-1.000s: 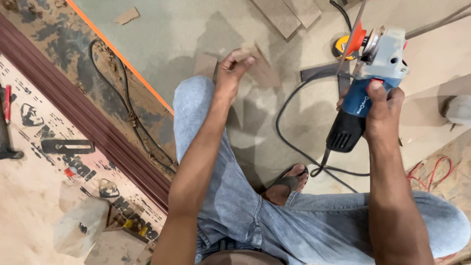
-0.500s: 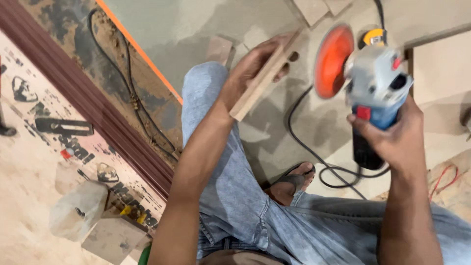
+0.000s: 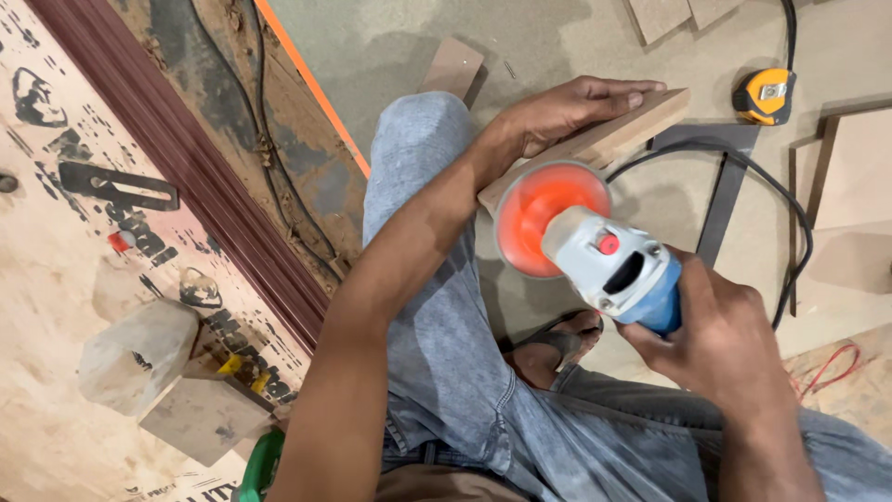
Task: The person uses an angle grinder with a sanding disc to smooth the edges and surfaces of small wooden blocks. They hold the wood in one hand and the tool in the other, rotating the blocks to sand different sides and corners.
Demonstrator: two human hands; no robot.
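Left hand (image 3: 557,116) is gripping the wood strip (image 3: 618,139) — stiff, light — while right hand (image 3: 720,339) is clenching the heavy grinder (image 3: 604,256) by its body.

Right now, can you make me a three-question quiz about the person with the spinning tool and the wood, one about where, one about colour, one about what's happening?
1. Where is the yellow tape measure?
A. On the floor past the wood block
B. On the person's knee
C. In the left hand

2. What colour is the disc on the grinder?
A. Green
B. Orange
C. White

3. What is the left hand doing?
A. Hanging empty
B. Holding the cable
C. Gripping the wood block

Answers:
1 A, it lies on the dusty floor at the upper right, beyond the block.
2 B, the round disc facing the block is bright orange.
3 C, the fingers wrap over the block's top while the right hand holds the grinder's body.
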